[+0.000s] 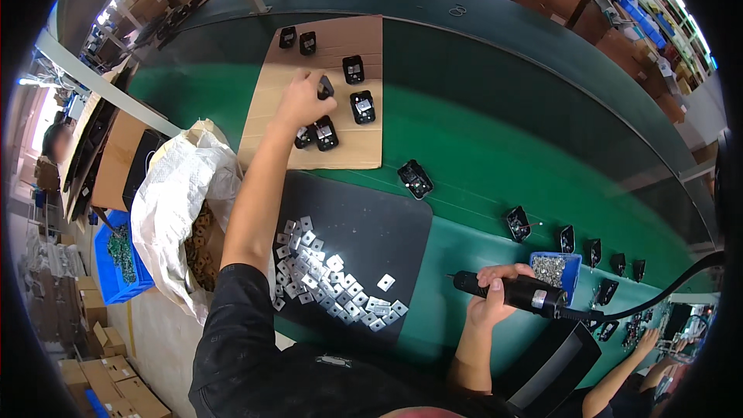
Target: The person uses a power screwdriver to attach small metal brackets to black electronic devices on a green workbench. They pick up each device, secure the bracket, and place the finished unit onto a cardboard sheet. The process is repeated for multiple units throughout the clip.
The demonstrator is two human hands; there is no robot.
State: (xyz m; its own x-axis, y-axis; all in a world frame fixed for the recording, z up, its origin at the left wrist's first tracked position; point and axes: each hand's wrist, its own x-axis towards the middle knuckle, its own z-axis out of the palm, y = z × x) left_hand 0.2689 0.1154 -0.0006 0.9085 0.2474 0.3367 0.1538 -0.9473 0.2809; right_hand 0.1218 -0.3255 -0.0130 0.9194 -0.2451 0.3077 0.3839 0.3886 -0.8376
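Note:
My left hand [300, 101] reaches over the cardboard sheet [271, 120], its fingers closed on a small black plastic housing [326, 88]. Around it on the cardboard sit several similar black housings [362, 107] with metal pieces inside. In my right hand [493, 302] is a black electric screwdriver [530, 294], its bit pointing left and its cable trailing off to the right. Another black housing [416, 179] lies on the green belt between my hands. Below my left forearm, many square metal plates with holes [333, 282] are heaped on the dark mat [360, 213].
A blue bin [571, 272] of small screws stands beyond the screwdriver. More housings [517, 224] are strung along the belt to the right, where a co-worker's hand [648, 340] shows. At left are a white woven sack [182, 193] and a blue crate [139, 279].

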